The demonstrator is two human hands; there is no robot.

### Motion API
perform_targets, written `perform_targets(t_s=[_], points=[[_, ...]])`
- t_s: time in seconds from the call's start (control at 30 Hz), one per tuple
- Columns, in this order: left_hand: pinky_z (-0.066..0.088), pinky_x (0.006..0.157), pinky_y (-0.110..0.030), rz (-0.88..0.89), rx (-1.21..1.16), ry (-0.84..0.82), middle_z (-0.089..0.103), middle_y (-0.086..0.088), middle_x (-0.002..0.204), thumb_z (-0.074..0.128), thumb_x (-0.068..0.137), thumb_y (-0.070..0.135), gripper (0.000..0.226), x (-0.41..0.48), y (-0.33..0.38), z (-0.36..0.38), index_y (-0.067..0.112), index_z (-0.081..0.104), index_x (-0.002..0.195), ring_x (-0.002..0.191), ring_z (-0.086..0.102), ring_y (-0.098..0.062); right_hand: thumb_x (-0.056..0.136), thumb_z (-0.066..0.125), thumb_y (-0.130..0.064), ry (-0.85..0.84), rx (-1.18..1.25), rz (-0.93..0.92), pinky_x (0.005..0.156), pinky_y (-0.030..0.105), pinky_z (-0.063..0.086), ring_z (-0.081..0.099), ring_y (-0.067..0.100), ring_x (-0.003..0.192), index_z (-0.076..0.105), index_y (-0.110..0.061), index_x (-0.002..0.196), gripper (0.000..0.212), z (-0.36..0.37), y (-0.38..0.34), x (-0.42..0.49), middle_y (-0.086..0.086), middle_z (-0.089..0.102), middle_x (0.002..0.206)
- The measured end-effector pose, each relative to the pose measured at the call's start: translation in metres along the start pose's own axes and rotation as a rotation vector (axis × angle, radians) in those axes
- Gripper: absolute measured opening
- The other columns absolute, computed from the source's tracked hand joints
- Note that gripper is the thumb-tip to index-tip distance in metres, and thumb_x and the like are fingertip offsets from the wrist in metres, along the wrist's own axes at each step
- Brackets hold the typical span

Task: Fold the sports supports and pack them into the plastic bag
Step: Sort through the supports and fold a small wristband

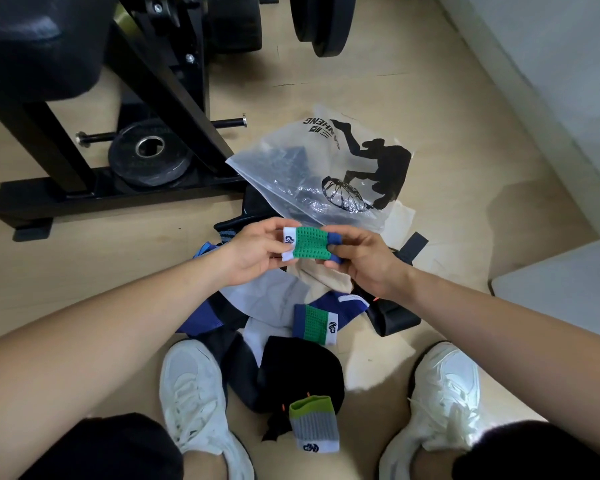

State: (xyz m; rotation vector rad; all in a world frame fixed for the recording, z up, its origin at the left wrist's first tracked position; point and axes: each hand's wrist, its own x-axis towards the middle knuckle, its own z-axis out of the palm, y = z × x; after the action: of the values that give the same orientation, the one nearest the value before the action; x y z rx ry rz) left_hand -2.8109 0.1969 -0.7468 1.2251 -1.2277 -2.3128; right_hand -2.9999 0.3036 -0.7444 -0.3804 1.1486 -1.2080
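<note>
- The left hand (253, 252) comes in from the lower left on a bare forearm. Its thumb lies across the white-banded end of a green support (310, 244) and its fingers are curled underneath, pinching that end.
- The right hand (364, 261) comes in from the lower right. Its fingers and thumb are curled round the blue-banded end of the same support.
- The green support is held between the two hands, lying roughly level, above a pile of fabric on the floor (84, 258).
- The plastic bag (326, 161) lies on the floor just beyond the hands. It is clear, with a black printed figure, and something dark shows through its wall.
- Below the hands, a beige piece (323, 277) and a pale grey piece (267, 292) lie in the pile.
- A second green support (315, 323) rests nearer the person, on blue and white fabric.
- A black piece (302, 368) lies between the two white shoes (191, 393). A grey and lime support (314, 426) overlaps its near edge.
- A black strap (414, 244) sticks out just right of the right hand.
- On the left, a black metal frame (118, 192) stands on the floor, and a weight plate (149, 154) lies on its base.
</note>
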Motion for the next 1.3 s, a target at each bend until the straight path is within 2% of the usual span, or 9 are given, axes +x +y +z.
perform_targets(t_s=[0.1,0.23,0.5,0.7,0.83,0.93,1.03,1.13,1.3], points=[[0.06,0.069,-0.028,-0.066,-0.082,0.017,0.072,-0.012,0.099,0.037,0.093,-0.006,0.033,-0.002,0.006,-0.001,0.007,0.068,0.097,0.084,0.074,-0.022,0.09,0.036,0.023,0.024,-0.029,0.021,0.06,0.024,0.06,0.075,0.027,0.078,0.067,0.001,0.097,0.038,-0.002,-0.002,0.0,0.02,0.071,0.095],[0.059,0.07,-0.026,-0.051,0.014,0.075,0.076,-0.01,0.096,0.065,0.096,0.023,0.019,-0.001,0.008,-0.004,0.006,0.069,0.087,0.085,0.073,-0.023,0.088,0.038,0.012,0.035,-0.074,0.085,0.062,0.025,0.059,0.073,0.027,0.084,0.066,0.004,0.082,0.03,-0.007,-0.003,0.001,0.02,0.069,0.092],[0.058,0.08,-0.029,-0.088,0.353,0.004,0.075,-0.007,0.102,0.079,0.087,0.018,0.03,0.0,0.003,0.002,0.016,0.07,0.116,0.089,0.072,-0.015,0.086,0.065,0.013,-0.004,-0.301,-0.049,0.078,0.033,0.062,0.071,0.033,0.099,0.073,-0.006,0.08,0.021,-0.015,0.012,0.005,0.019,0.071,0.099],[0.059,0.073,-0.029,0.068,0.468,0.038,0.075,-0.007,0.092,0.078,0.085,0.001,0.026,0.001,0.0,0.005,0.011,0.069,0.107,0.08,0.07,-0.012,0.081,0.076,-0.001,-0.097,-0.673,-0.204,0.087,0.052,0.054,0.066,0.034,0.086,0.077,-0.015,0.087,0.016,-0.014,0.011,0.006,0.024,0.07,0.104],[0.053,0.081,-0.032,0.583,1.008,0.246,0.069,0.006,0.098,0.08,0.08,0.016,0.02,0.01,0.006,-0.004,0.02,0.067,0.095,0.088,0.061,-0.01,0.083,0.075,-0.001,-0.012,-0.887,-0.301,0.074,0.036,0.054,0.064,0.012,0.074,0.078,-0.018,0.086,0.018,-0.012,0.002,0.01,-0.001,0.073,0.086],[0.044,0.099,-0.045,0.929,1.566,0.345,0.056,-0.003,0.138,0.073,0.08,0.023,0.021,0.02,0.029,-0.026,0.024,0.071,0.1,0.123,0.045,-0.028,0.084,0.075,-0.003,0.023,-0.962,-0.393,0.072,0.012,0.044,0.06,-0.005,0.075,0.078,-0.017,0.09,0.015,-0.013,-0.003,0.01,-0.012,0.066,0.089],[0.024,0.114,-0.056,0.825,2.019,0.293,0.034,-0.013,0.161,0.071,0.083,0.033,0.029,0.036,0.051,-0.044,0.034,0.074,0.112,0.142,0.026,-0.044,0.084,0.076,-0.006,-0.012,-1.079,-0.436,0.08,0.017,0.048,0.062,0.001,0.087,0.078,-0.019,0.096,0.017,-0.019,-0.005,0.012,-0.006,0.066,0.099],[0.013,0.119,-0.06,0.6,2.194,0.261,0.031,-0.007,0.164,0.054,0.098,0.044,0.038,0.044,0.067,-0.046,0.041,0.06,0.135,0.148,0.022,-0.042,0.084,0.076,-0.005,-0.035,-1.112,-0.446,0.086,0.027,0.053,0.064,0.01,0.093,0.078,-0.019,0.098,0.019,-0.023,-0.006,0.013,-0.002,0.067,0.102],[0.042,0.098,-0.041,0.715,1.912,0.206,0.058,0.004,0.135,0.05,0.104,0.032,0.043,0.045,0.092,-0.031,0.029,0.051,0.146,0.122,0.054,-0.023,0.085,0.074,-0.003,0.026,-1.067,-0.506,0.085,0.025,0.053,0.063,0.011,0.098,0.077,-0.02,0.098,0.022,-0.022,-0.012,0.012,-0.005,0.062,0.106]])
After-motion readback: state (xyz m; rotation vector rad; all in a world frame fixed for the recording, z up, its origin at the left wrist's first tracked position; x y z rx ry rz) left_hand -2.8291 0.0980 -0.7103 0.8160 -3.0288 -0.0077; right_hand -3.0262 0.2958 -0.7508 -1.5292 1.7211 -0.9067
